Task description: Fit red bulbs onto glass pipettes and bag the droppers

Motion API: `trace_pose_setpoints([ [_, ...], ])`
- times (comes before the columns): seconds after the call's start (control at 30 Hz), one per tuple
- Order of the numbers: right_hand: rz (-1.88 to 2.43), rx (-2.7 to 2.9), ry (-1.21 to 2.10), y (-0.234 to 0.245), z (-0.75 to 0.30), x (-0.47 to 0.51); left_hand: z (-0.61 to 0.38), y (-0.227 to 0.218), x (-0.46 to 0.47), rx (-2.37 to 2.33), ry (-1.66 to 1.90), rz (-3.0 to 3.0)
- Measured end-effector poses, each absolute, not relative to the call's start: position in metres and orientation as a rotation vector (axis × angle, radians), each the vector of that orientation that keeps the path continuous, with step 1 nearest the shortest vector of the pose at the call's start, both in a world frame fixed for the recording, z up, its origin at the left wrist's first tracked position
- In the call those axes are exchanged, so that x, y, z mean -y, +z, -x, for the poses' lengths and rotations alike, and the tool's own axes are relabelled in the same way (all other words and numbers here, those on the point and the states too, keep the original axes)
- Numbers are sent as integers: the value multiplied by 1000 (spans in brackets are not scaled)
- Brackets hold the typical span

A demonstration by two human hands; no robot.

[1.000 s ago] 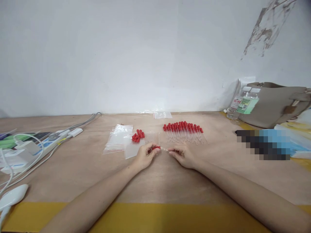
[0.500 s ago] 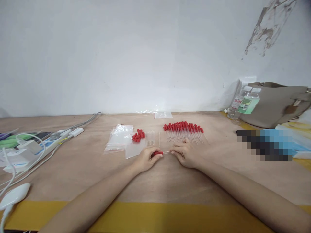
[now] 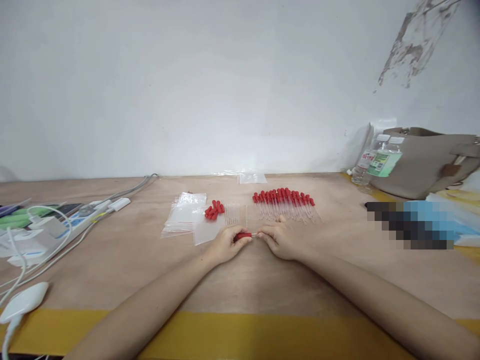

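Observation:
My left hand [image 3: 229, 244] pinches a red rubber dropper bulb [image 3: 244, 235] at the middle of the table. Facing it, my right hand [image 3: 278, 239] has its fingers closed round a thin clear glass tube [image 3: 254, 235], and only a short length shows between the hands. The tube's near end meets the bulb's mouth. Beyond my left hand lie several loose red bulbs [image 3: 213, 211] and a row of bare clear tubes [image 3: 232, 213]. Past my right hand, a fan of droppers with red bulbs [image 3: 284, 198] rests on the table.
Clear zip bags [image 3: 186, 212] lie in a stack left of the loose bulbs. A power strip [image 3: 80, 220] with cables is at the left. Plastic bottles [image 3: 385, 157] and a grey bag [image 3: 431, 160] stand at the back right. White wall [image 3: 225, 90] rises behind the table.
My right hand has shifted left towards my left hand, so less of the glass tube shows between them. My left hand stays almost where it was.

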State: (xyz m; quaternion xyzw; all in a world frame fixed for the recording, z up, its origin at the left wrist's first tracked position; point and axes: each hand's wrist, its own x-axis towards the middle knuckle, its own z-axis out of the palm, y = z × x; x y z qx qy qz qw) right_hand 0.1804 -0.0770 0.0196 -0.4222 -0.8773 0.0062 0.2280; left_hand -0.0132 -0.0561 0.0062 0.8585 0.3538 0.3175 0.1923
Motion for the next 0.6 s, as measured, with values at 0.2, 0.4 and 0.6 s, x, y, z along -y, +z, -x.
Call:
trace_pose_setpoints([
  [0.2, 1189, 2379, 53, 26, -190, 73, 23, 10, 45, -1041, 897, -2413],
  [0.4, 1565, 1973, 171, 28, -209, 38, 46, 10, 25, -1390, 1104, -2595],
  [0.6, 1932, 1732, 10, 33, -190, -1, 54, 8, 19, -1797, 1031, -2648],
])
